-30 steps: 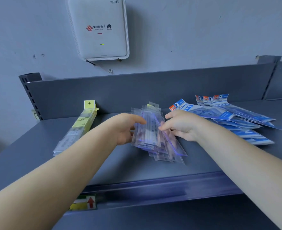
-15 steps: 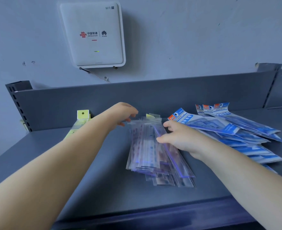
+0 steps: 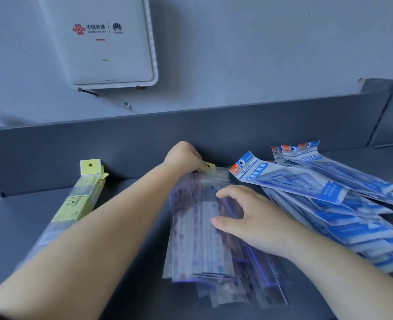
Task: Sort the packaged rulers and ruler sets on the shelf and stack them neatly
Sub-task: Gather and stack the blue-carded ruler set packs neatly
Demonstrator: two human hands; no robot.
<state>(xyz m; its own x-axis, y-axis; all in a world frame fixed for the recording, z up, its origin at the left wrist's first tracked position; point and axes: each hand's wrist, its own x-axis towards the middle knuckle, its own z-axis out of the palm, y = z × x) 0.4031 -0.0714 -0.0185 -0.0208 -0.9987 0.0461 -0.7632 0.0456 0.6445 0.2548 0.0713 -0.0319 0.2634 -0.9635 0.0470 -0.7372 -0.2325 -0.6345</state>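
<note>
Left fingers (image 3: 196, 163) pinch clear ruler packs (image 3: 198, 229)

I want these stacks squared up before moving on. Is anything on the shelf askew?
Yes. The blue geometric ruler sets on the right lie fanned out at differing angles. The clear ruler packs in the middle, under both hands, splay at their near ends. The yellow-labelled ruler stack looks fairly even.

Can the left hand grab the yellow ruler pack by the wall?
Probably yes. The yellow pack lies just beside the left forearm with nothing on top, but the left hand is busy at the top of the clear ruler stack.
</note>
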